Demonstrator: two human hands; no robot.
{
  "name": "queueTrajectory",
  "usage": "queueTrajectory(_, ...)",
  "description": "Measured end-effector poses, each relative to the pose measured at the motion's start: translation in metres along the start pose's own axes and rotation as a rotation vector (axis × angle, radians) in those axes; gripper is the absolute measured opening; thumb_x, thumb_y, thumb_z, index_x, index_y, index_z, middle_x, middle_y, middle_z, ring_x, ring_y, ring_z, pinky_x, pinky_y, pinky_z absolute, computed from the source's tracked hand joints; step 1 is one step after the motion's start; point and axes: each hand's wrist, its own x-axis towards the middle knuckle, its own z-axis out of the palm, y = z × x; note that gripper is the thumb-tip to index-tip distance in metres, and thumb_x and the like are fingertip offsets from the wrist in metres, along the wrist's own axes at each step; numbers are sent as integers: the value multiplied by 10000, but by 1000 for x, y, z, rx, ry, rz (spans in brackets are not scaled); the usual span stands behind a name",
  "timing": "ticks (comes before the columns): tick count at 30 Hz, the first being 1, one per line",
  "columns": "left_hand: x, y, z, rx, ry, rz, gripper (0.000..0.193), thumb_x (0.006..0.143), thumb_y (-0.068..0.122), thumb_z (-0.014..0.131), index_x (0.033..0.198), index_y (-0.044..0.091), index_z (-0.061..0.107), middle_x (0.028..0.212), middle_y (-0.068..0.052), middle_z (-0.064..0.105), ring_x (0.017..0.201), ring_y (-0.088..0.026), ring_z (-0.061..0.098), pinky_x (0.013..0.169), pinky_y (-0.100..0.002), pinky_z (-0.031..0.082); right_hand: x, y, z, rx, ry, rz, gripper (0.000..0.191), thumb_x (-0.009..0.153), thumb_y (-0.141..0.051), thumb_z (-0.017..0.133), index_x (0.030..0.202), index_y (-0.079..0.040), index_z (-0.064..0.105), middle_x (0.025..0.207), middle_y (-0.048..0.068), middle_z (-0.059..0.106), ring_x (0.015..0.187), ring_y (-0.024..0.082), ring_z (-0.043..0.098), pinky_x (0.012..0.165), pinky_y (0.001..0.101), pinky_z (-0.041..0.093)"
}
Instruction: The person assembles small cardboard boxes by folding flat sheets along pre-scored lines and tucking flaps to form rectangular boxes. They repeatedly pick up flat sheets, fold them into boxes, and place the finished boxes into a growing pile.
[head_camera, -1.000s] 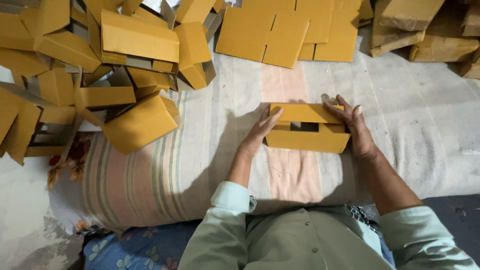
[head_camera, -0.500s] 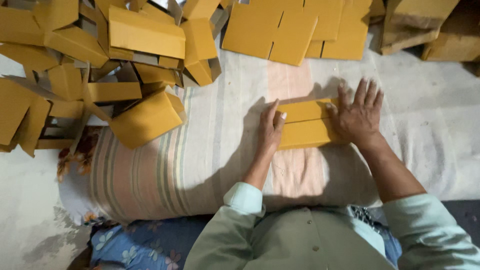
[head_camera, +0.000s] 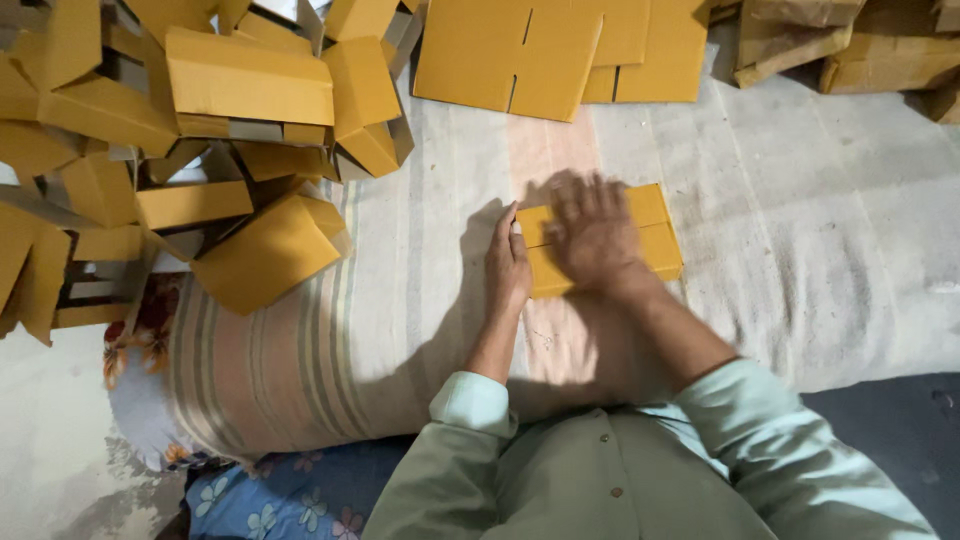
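Many folded yellow cardboard boxes (head_camera: 200, 130) lay heaped well beyond and to the left of the fingers, on a coarse striped cloth (head_camera: 330, 340). Flat notched cardboard sheets (head_camera: 540, 55) sat farther ahead. A small flattened cardboard box (head_camera: 655, 235) lay under the right hand (head_camera: 592, 232), fingers spread and pressing flat, motion-blurred. The left hand (head_camera: 507, 265) stood edgewise, fingers together against the box's left edge.
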Motion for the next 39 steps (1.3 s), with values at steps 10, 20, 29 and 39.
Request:
queueTrajectory(10,15,77,30,917,-194,241,463,923,175,478,1356,30,555,1347,-221,570,1310,-427,467,1142,-570,235,-29,69,7,-85,304,118,525,1068,-381,381,1385,4,545,1426,269,509,1450,453,355,1228,596,177)
queueTrajectory(20,36,68,49,572,-203,474,335,913,180,507,1146,3,671,1067,-218,708,1012,-393,646,927,-553,453,-22,85,20,75,359,54,342,986,-266,518,1170,8,608,1149,246,611,1034,431,573,930,532,469)
queueTrajectory(29,51,51,27,816,-298,278,387,1062,270,456,952,36,744,992,-186,742,994,-345,691,932,-507,507,-24,82,20,22,347,27,257,982,-169,538,1131,18,632,1161,218,612,1063,405,568,923,514,461)
queueTrajectory(39,41,71,88,703,-177,530,364,916,241,468,1064,1,697,1118,-222,698,975,-359,668,892,-532,480,-27,93,25,35,391,6,188,986,-109,539,1091,12,637,1174,207,623,1037,386,560,926,504,467)
